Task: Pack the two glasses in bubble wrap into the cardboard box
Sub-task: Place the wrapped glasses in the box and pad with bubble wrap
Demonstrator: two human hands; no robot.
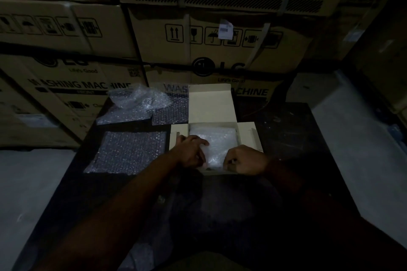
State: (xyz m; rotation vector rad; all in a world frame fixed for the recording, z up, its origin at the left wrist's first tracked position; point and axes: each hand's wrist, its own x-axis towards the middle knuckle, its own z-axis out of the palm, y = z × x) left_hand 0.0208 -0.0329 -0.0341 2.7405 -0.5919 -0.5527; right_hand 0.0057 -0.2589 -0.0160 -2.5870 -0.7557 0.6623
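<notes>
Head view: left hand (pixel 191 151) presses straight fingers on bubble wrap (pixel 217 139) in the cardboard box (pixel 211 103). Right hand (pixel 245 159) curls at 5 o'clock; I can't tell its grip.

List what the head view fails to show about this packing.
1. The glasses: none visible, head view; the bubble wrap in the cardboard box hides whatever it holds.
2. Grip of the right hand: head view; fingers curl at the wrap's near edge, darkness hides any pinch.
3. Box's near wall: head view; mostly behind the left hand and right hand.
</notes>
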